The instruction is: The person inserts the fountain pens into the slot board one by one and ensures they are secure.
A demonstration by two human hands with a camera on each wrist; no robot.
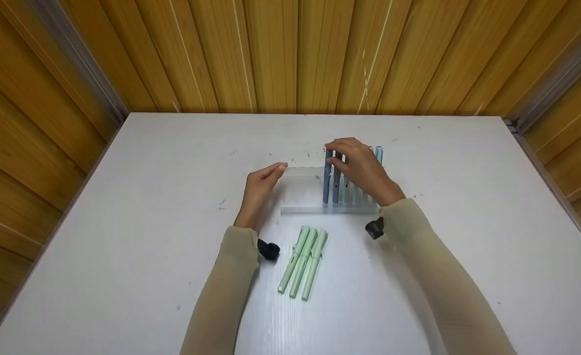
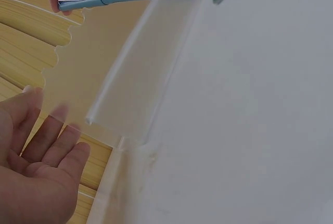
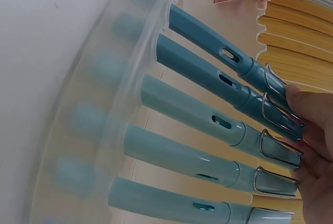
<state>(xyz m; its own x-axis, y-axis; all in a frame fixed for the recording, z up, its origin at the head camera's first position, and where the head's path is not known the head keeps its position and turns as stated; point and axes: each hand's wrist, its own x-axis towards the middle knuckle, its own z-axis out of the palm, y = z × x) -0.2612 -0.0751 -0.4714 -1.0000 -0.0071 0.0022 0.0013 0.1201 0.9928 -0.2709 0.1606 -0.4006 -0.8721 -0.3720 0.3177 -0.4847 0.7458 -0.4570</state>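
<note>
Three green pens [image 1: 303,262] lie nearest. Beyond them, right hand [image 1: 362,170] fingertips pinch the dark blue pen [image 1: 327,177] in the clear rack [image 1: 300,195]; left hand [image 1: 261,185], fingers straight, steadies its far edge. Best seated vertically, rack braced.

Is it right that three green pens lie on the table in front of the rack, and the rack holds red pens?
Not quite. The pens in the rack are blue, not red, as the right wrist view shows. Three green pens do lie on the table in front.
</note>
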